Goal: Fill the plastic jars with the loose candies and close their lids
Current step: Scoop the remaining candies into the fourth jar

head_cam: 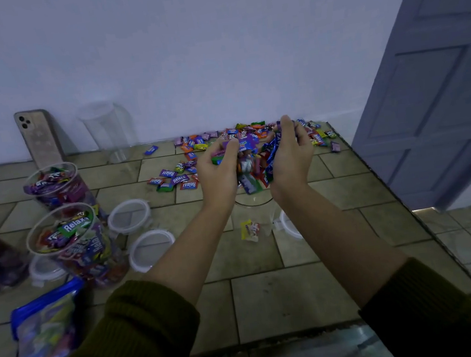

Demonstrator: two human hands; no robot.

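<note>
My left hand [217, 171] and my right hand [289, 153] are cupped together around a bunch of wrapped candies [252, 164], held above a clear open jar [253, 218]. That jar holds a few candies at its bottom. Some sweets hang from between my palms over its mouth. A pile of loose candies [195, 153] lies on the tiled tabletop behind my hands. Two filled jars [75, 241] [55, 184] stand open at the left. An empty clear jar [108, 129] stands by the wall.
White-rimmed lids [129, 215] [150, 249] [290, 226] lie on the tabletop [289, 300] near the jars. A phone [38, 138] leans on the wall. A blue candy bag [42, 335] lies at the lower left. The table's right edge drops off beside a door [439, 76].
</note>
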